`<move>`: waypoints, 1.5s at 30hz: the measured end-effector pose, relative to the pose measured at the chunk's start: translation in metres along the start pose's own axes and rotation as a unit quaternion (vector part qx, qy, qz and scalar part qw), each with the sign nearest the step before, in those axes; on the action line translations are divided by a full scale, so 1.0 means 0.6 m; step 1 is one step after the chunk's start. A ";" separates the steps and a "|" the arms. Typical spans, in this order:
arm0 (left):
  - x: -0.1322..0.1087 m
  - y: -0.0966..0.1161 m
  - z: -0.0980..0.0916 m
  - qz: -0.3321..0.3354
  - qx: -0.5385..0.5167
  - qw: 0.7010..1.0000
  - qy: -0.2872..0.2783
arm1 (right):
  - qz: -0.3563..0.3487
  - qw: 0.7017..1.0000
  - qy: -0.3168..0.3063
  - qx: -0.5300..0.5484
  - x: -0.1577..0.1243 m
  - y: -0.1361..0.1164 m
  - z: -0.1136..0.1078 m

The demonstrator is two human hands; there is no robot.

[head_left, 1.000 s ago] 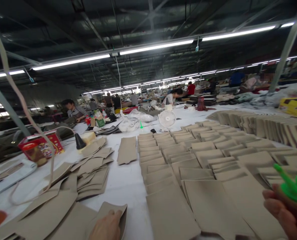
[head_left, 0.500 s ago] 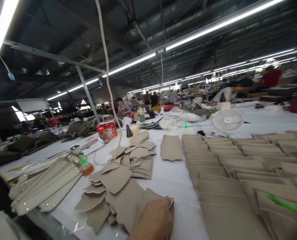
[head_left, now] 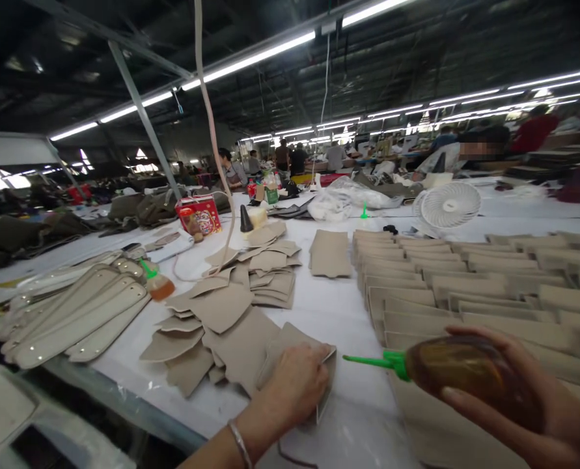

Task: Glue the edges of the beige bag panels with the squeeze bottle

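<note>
the left hand (head_left: pixel 297 384) curls over a beige panel (head_left: pixel 290 335) on the desk (head_left: pixel 338 312), thumb hidden, so whether it pinches or merely presses, i cannot tell. the right hand (head_left: pixel 558 410) wraps round a bottle of amber liquid (head_left: pixel 460 371), held sideways, its green nozzle (head_left: pixel 370 361) aimed at the panel. a hard squeeze could spurt liquid onto the left fingers; a drip from the tipped nozzle could mark the desk, and a leak could stain the stacked rows (head_left: pixel 407 312) beneath the bottle.
</note>
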State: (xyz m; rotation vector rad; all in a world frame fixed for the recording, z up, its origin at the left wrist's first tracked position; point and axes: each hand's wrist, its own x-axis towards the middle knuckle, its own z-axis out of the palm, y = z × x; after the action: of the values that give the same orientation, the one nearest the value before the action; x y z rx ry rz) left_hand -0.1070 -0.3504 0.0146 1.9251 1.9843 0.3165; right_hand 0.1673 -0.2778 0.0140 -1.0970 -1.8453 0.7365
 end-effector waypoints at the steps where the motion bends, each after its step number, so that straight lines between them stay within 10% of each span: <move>1: -0.001 -0.001 -0.001 0.002 -0.001 1.000 -0.003 | -0.018 1.000 -0.017 -0.017 0.005 0.000 0.006; 20: -0.005 -0.003 -0.005 0.002 -0.045 0.999 0.006 | -0.186 0.969 -0.078 -0.144 0.031 -0.009 0.063; 39: -0.009 0.006 -0.015 -0.011 -0.024 0.999 -0.026 | -0.107 0.987 -0.069 -0.095 0.037 0.010 0.064; 45: -0.013 0.009 -0.020 -0.020 -0.042 0.998 -0.046 | -0.059 0.984 -0.163 -0.033 0.026 0.008 0.060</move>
State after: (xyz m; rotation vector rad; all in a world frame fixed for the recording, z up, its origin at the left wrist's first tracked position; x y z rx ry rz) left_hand -0.1067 -0.3570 0.0282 1.8139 1.9164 0.2894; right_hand 0.1332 -0.2637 -0.0011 -0.9403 -2.2041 0.8271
